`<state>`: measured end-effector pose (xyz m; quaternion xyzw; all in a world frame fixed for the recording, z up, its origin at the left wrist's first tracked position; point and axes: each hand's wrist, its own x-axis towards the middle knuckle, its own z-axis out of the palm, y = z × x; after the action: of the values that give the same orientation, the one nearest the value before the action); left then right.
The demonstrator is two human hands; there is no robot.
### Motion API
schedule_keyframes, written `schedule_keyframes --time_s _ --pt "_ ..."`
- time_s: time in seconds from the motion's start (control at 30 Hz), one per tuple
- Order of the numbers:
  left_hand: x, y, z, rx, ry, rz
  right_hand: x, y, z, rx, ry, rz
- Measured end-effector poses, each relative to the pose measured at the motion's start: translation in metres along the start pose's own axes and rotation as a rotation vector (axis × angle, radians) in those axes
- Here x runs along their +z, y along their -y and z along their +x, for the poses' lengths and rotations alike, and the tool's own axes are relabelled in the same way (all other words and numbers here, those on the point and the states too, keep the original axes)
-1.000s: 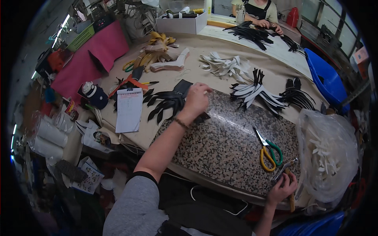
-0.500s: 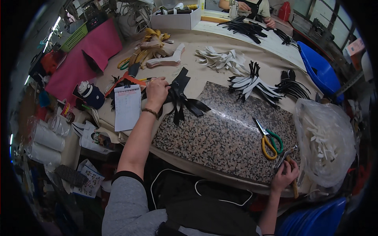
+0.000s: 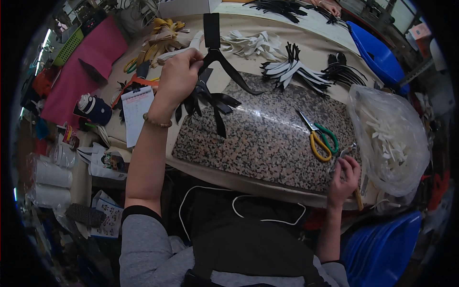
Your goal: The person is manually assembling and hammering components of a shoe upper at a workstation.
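My left hand (image 3: 178, 79) is raised over the left of the table, its fingers pinched on a forked black strap (image 3: 212, 33). One broad end stands up, and a narrow tail hangs out to the right. Below it, a pile of black straps (image 3: 219, 106) lies at the slab's left edge. At the right front, my right hand (image 3: 344, 179) has its fingers curled at a hammer (image 3: 358, 197) with a wooden handle and shiny metal head; the fingers partly hide it. Scissors (image 3: 321, 142) with yellow and green handles lie just beyond that hand on the speckled stone slab (image 3: 248, 153).
Bundles of white strips (image 3: 253, 44), black-and-white strips (image 3: 296, 71) and yellowish strips (image 3: 165, 36) lie farther back. At the right are a clear bag of white scraps (image 3: 389, 138) and a blue tub (image 3: 377, 55). A clipboard (image 3: 131, 115) lies left. Another person's hand (image 3: 330, 6) shows at the back.
My left hand has risen from the black pile, lifting one strap out of it. My right hand stays by the hammer. The whole view has shifted.
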<state>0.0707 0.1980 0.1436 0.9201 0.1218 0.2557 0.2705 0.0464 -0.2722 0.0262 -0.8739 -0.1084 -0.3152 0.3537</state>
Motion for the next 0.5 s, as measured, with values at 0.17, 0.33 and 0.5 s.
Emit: schedule_keyframes --time_s 0.17,0.33,0.5 --pt "0.014 0.029 -0.012 -0.108 0.279 -0.618 0.063 0.079 0.026 -0.054 0.439 0.456" --pt "0.034 0.076 -0.035 -0.313 0.268 -0.893 0.172 0.147 0.011 -0.209 0.595 0.306" --pt "0.019 0.095 -0.015 -0.356 0.084 -0.993 0.218 0.168 0.004 -0.196 0.791 0.123"
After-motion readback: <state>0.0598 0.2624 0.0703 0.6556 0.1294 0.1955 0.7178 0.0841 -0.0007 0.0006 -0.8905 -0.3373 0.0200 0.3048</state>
